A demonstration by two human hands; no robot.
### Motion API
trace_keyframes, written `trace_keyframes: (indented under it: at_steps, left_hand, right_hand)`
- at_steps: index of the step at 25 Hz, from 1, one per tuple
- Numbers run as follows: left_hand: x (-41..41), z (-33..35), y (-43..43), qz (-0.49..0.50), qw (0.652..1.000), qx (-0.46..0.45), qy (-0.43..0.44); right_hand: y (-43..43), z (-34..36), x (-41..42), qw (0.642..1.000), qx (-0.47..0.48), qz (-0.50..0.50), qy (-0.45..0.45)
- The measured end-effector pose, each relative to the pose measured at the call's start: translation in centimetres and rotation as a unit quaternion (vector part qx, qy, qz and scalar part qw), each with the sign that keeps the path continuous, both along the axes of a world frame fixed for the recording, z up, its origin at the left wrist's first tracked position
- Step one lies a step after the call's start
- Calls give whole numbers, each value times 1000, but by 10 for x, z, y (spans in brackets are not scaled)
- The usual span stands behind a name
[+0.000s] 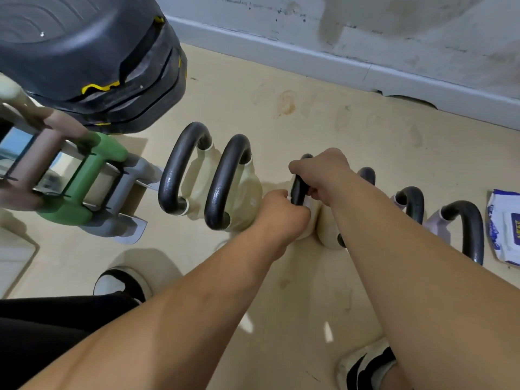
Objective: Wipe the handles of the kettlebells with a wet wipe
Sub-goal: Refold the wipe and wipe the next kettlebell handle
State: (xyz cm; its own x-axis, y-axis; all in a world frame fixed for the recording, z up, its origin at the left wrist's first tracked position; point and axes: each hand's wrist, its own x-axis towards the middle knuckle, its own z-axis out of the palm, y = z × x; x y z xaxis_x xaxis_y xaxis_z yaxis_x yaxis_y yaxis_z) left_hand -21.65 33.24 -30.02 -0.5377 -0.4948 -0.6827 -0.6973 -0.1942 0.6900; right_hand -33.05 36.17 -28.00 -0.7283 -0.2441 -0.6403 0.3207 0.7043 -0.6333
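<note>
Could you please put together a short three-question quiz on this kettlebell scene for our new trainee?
1. True or false: the right hand grips a black kettlebell handle.
2. Where does the blue-and-white wet wipe packet lie? A) at the right end of the kettlebell row B) on the green dumbbell C) by the black-and-white shoe
3. What lies between the left hand and that handle?

Key: 1 true; 2 A; 3 a white wipe, barely visible.
</note>
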Motion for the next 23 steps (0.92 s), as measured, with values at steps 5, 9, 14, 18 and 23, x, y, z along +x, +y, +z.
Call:
trace_keyframes:
  at_steps: [5, 9, 14, 18, 23]
  left_hand:
    - [8, 0, -6, 13, 1000, -4, -4]
    - [17, -2, -20, 0, 998, -54, -15]
    - [-1, 14, -11, -121, 971, -204, -3]
    - [-32, 4, -7, -247, 898, -364, -1]
    - [-57, 1, -20, -471, 715, -506, -101]
  right_hand:
    - [-17, -11, 11, 1000, 7, 7, 8]
    - [-21, -13, 19, 1000, -18, -8, -6]
    - [-4, -4, 2, 999, -4, 43, -8]
    - [12, 12, -19, 997, 0, -10, 80]
    - [39, 21, -14, 983, -33, 22, 182]
